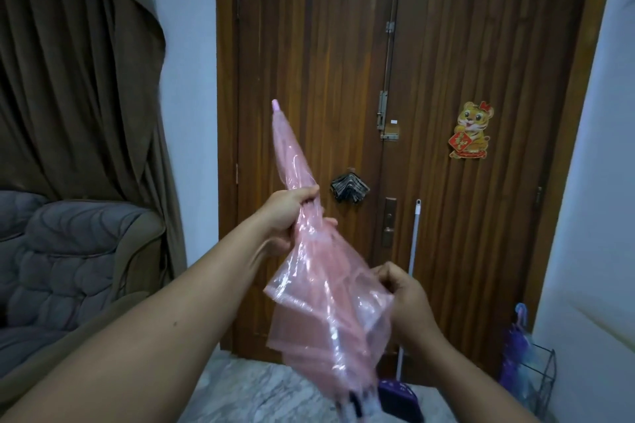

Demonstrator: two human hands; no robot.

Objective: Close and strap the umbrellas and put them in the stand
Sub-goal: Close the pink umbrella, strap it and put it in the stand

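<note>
Pink umbrella (311,244) tip up-left; long axis diagonal

Sofa (68,268) left — door (395,113) ahead — stand (539,374) right

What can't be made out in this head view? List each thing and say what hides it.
- Pink umbrella: its handle end is blurred and cut off by the bottom edge.
- Strap: not discernible among the loose folds; the right hand pinches the canopy edge, its fingers covering that spot.
- Wire stand: its base is cut off by the bottom edge.
- Purple umbrella in the stand: too dim to tell if strapped.
- Left hand: its palm side is hidden behind the canopy.
</note>
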